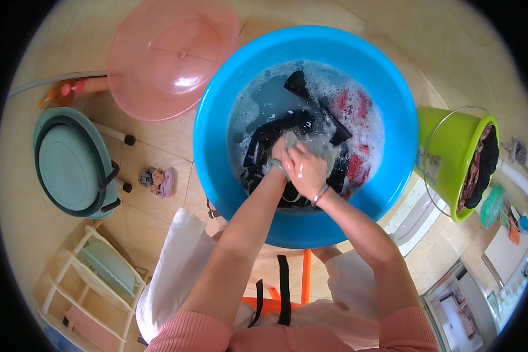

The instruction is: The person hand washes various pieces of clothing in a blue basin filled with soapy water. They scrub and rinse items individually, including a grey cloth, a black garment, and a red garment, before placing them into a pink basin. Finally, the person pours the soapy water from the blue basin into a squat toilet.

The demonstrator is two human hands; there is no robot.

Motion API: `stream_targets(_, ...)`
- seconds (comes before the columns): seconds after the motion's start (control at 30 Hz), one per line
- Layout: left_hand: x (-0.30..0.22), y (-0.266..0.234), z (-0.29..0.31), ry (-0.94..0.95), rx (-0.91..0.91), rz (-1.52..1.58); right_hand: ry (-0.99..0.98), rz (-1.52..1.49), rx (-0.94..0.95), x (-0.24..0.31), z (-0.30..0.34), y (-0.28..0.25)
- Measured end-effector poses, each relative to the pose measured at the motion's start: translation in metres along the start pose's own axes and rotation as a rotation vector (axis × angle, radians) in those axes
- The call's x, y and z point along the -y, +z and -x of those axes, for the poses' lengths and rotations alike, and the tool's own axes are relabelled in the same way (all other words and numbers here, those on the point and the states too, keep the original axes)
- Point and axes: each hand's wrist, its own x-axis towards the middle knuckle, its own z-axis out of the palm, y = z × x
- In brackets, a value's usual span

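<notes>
Both of my hands meet over the soapy water in a large blue basin [302,232]. A pale, see-through wet cloth [321,144] is bunched between them. My right hand [307,170] has its fingers closed over the cloth. My left hand [280,151], with a green bangle at the wrist, presses in against the cloth; the right hand partly covers its fingers. Black wet clothing [264,139] floats around and under my hands. Red patterned cloth [356,167] shows through the foam on the right.
A clear pink basin [152,70] stands far left. Left are folding teal basins [70,164], scrunchies [157,180] on the tiles and a cream rack [88,281]. A lime-green bucket [452,158] with dark cloth stands at the right. An orange stool [307,276] is beneath me.
</notes>
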Motion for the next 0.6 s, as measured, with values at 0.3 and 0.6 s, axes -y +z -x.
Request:
stream_targets(0.3, -0.063, -0.008, -0.009, -0.633, -0.138, 1.360, 0.132, 0.292, 0.129, -0.060, -0.118, 0.019)
stream_targets(0.6, -0.018, 0.000, -0.008, 0.365, 0.119, -0.812, -0.053, -0.167, -0.083, -0.002, 0.018, -0.003)
